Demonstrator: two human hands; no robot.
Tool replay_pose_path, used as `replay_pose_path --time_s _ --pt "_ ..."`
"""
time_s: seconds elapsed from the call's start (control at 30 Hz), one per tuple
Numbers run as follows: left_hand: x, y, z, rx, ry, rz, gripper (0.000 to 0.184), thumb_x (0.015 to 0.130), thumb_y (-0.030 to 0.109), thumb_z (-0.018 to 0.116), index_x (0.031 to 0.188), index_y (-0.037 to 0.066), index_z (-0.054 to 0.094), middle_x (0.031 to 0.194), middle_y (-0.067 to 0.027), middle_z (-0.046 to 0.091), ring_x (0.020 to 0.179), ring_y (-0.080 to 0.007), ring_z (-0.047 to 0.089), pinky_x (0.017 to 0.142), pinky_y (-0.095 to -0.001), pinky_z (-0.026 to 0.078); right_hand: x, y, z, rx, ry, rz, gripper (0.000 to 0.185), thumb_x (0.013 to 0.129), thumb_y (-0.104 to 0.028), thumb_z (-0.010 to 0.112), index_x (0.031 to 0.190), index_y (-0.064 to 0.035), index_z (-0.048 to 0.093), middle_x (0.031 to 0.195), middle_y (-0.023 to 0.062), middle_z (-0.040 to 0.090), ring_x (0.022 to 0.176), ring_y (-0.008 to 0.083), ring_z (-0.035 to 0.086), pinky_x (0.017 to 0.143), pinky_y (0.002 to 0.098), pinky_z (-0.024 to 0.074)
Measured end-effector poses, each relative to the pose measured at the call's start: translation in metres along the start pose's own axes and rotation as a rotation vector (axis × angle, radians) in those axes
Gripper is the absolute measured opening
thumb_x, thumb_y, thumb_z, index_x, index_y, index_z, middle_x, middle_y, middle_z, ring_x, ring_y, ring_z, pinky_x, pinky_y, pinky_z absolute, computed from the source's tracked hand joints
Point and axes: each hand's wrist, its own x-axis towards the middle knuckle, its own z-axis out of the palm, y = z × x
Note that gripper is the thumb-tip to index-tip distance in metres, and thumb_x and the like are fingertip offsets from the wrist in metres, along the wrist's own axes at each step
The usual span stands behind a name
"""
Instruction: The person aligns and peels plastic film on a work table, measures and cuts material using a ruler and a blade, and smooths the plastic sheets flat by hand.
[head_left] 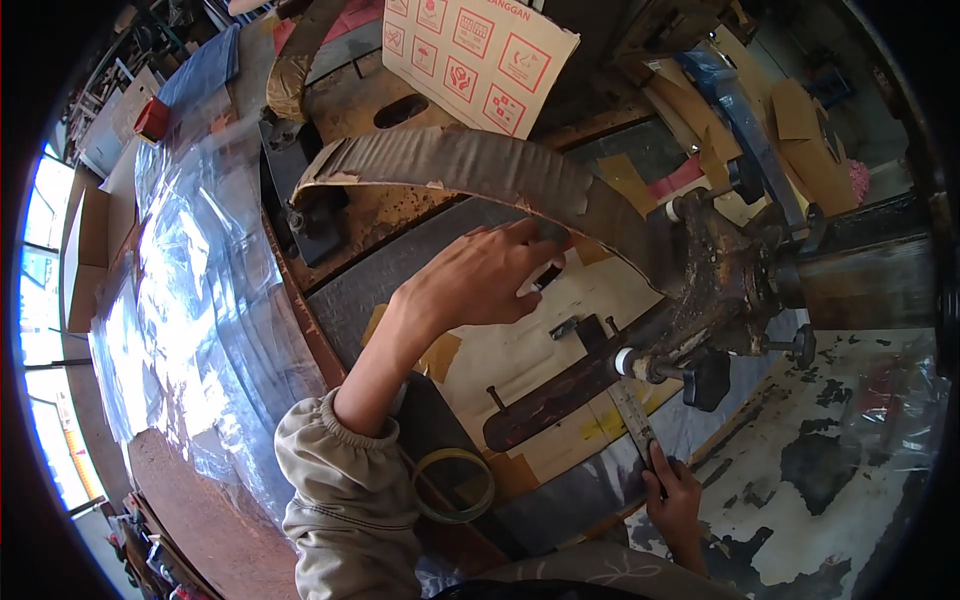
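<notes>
My left hand (490, 272) reaches over the paper-covered board (500, 365), just under a curved brown-taped band (440, 160). Its fingers are bent around a small dark object (547, 277) whose kind I cannot make out. Low on the right, my right hand (677, 503) grips the near end of a metal ruler (631, 415), its far end passing under a dark metal arm (550, 405). Something thin and black shows at those fingers. A small dark metal piece (564, 328) lies on the paper between the hands, beside a dark block (592, 334).
A greasy clamp head with black knobs (706, 378) stands at the right. A roll of yellowish tape (453, 485) lies near my left sleeve. Clear plastic sheeting (210, 290) covers the left side. A printed cardboard box (480, 60) stands at the back.
</notes>
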Motion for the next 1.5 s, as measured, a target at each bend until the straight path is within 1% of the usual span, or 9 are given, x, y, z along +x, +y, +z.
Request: replay_pose_path --time_s 0.3,0.4,0.8,0.9,1.0,1.2,1.3,1.4,1.5 --pt "0.007 0.000 -0.011 -0.083 -0.164 -0.008 0.040 0.077 0.007 0.068 0.117 0.006 0.059 0.124 -0.0118 0.059 0.110 -0.0338 0.059 0.095 -0.0411 0.048 0.001 -0.001 0.001 0.009 0.031 -0.032 0.043 0.088 -0.010 0.066 0.131 -0.0067 0.061 0.072 0.0149 0.056 0.057 0.0286 0.054 0.053 0.0378 0.0434" --pt "0.005 -0.004 -0.006 -0.057 0.063 0.149 0.040 0.075 0.003 0.068 0.113 0.006 0.059 0.117 -0.0110 0.059 0.100 -0.0334 0.062 0.083 -0.0419 0.053 0.001 0.000 0.001 0.017 0.031 -0.021 0.044 0.088 -0.009 0.067 0.131 -0.0073 0.061 0.071 0.0145 0.054 0.057 0.0288 0.052 0.053 0.0377 0.0430" --pt "0.032 -0.002 0.008 -0.244 -0.108 0.283 0.041 0.083 0.009 0.074 0.122 0.007 0.062 0.108 -0.0116 0.064 0.096 -0.0241 0.066 0.083 -0.0336 0.056 -0.001 0.001 0.003 -0.010 0.049 -0.027 0.045 0.086 -0.010 0.068 0.131 -0.0086 0.061 0.069 0.0135 0.052 0.055 0.0287 0.051 0.052 0.0386 0.0412" --pt "0.031 0.010 -0.009 -0.533 -0.115 0.126 0.038 0.085 0.005 0.071 0.122 0.005 0.061 0.113 -0.0107 0.064 0.099 -0.0216 0.066 0.085 -0.0317 0.055 -0.001 -0.001 0.002 0.005 0.040 -0.006 0.046 0.086 -0.010 0.069 0.131 -0.0089 0.061 0.069 0.0132 0.052 0.055 0.0283 0.051 0.051 0.0384 0.0412" --pt "0.036 -0.011 0.010 -0.589 0.070 0.172 0.035 0.088 0.002 0.065 0.123 0.002 0.060 0.115 -0.0099 0.065 0.103 -0.0199 0.065 0.089 -0.0312 0.054 -0.001 -0.001 0.003 -0.011 0.043 -0.015 0.047 0.085 -0.008 0.069 0.131 -0.0090 0.062 0.069 0.0127 0.053 0.054 0.0271 0.051 0.051 0.0375 0.0411" --pt "0.042 -0.015 0.021 -0.704 -0.035 0.089 0.039 0.088 -0.001 0.062 0.127 0.001 0.056 0.117 -0.0120 0.065 0.107 -0.0220 0.064 0.094 -0.0348 0.052 -0.003 0.008 0.010 -0.045 0.107 -0.041 0.048 0.080 -0.012 0.073 0.127 -0.0154 0.066 0.069 0.0105 0.054 0.049 0.0267 0.053 0.047 0.0374 0.0444" --pt "0.043 -0.019 0.025 -0.549 0.004 0.186 0.040 0.088 0.000 0.063 0.127 0.001 0.056 0.116 -0.0131 0.065 0.106 -0.0222 0.065 0.090 -0.0353 0.053 -0.002 0.007 0.010 -0.044 0.107 -0.042 0.048 0.080 -0.013 0.073 0.127 -0.0156 0.066 0.070 0.0106 0.055 0.049 0.0268 0.053 0.046 0.0374 0.0442" --pt "0.046 -0.008 0.032 -0.568 0.111 0.206 0.026 0.083 0.005 0.062 0.107 -0.004 0.067 0.102 -0.0184 0.070 0.097 -0.0308 0.066 0.089 -0.0377 0.051 -0.003 0.006 0.009 -0.049 0.082 -0.018 0.048 0.080 -0.013 0.073 0.128 -0.0158 0.065 0.071 0.0109 0.055 0.049 0.0264 0.054 0.047 0.0372 0.0453" --pt "0.049 0.002 0.029 -0.590 -0.065 0.052 0.025 0.080 0.006 0.063 0.101 -0.005 0.069 0.102 -0.0212 0.069 0.097 -0.0330 0.066 0.089 -0.0370 0.051 -0.003 0.007 0.010 -0.063 0.099 -0.042 0.049 0.080 -0.013 0.074 0.128 -0.0158 0.065 0.070 0.0104 0.055 0.050 0.0252 0.055 0.047 0.0367 0.0462"
